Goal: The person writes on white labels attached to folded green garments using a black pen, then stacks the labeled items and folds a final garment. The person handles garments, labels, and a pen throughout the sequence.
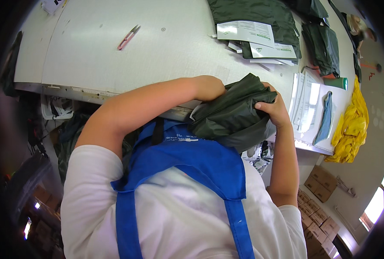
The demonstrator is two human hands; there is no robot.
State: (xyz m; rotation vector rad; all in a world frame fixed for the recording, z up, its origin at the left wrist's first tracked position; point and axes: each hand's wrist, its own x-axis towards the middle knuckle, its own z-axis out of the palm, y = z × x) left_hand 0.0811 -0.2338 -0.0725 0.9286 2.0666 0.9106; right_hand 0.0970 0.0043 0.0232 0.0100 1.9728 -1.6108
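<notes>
At the table's front edge, close against my blue apron, I hold a folded bundle of dark green, slightly shiny fabric (233,112). My right hand (273,108) grips its right side, thumb on the near face and fingers behind. On the upper left side, my left hand (210,87) is curled against the cloth, its fingertips hidden by the folds. A small pale edge, perhaps a label, peeks out at the bundle's left. What kind of article the fabric forms cannot be made out.
Pink-handled thread snips (128,38) lie on the white table (88,56). Farther back are stacked dark green fabric pieces (256,11) with printed sheets (246,33). To the right are papers (305,101), a green roll (336,83), blue cloth (325,118) and yellow fabric (350,125).
</notes>
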